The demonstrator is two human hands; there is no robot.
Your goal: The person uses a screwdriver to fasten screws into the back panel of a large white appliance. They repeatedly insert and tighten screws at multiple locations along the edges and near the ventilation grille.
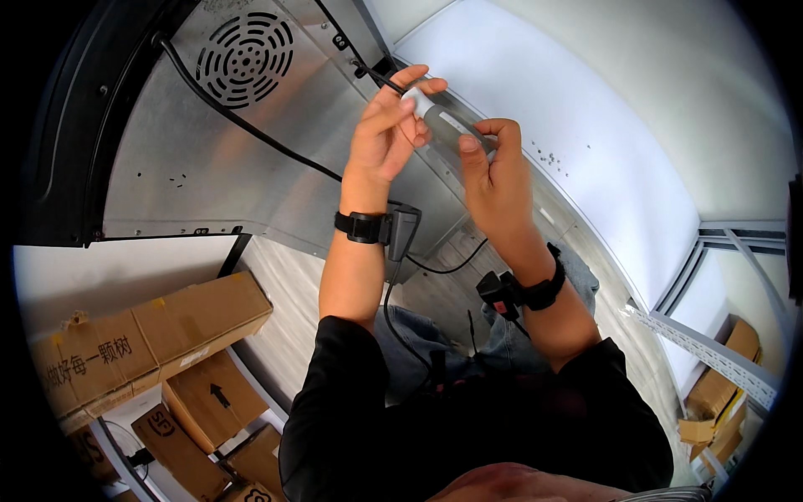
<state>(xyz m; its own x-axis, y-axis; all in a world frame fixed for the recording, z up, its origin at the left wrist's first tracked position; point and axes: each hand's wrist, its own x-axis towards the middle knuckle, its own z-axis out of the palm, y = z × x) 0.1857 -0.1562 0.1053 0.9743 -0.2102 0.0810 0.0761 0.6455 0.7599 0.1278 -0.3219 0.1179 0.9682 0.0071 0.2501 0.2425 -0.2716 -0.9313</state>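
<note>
A grey, rounded handheld device (450, 124) with a white end piece is held up between both hands, tilted down to the right. My left hand (382, 140) pinches the white end with the thumb, its other fingers curled loosely behind. My right hand (500, 186) grips the lower grey end between thumb and fingers. Just beyond the left fingers, a black cable (383, 79) runs to the white end. Whether it joins the device is hidden. Close by stands a large metal panel (242, 159) with a round slotted vent (245, 60).
A thick black cable (251, 127) crosses the panel. White board (535, 109) with small dark specks lies to the right. Cardboard boxes (205, 314) fill the lower left; another carton (723, 368) sits by a perforated metal rail (711, 356). Black devices are strapped to both wrists, with hanging wires.
</note>
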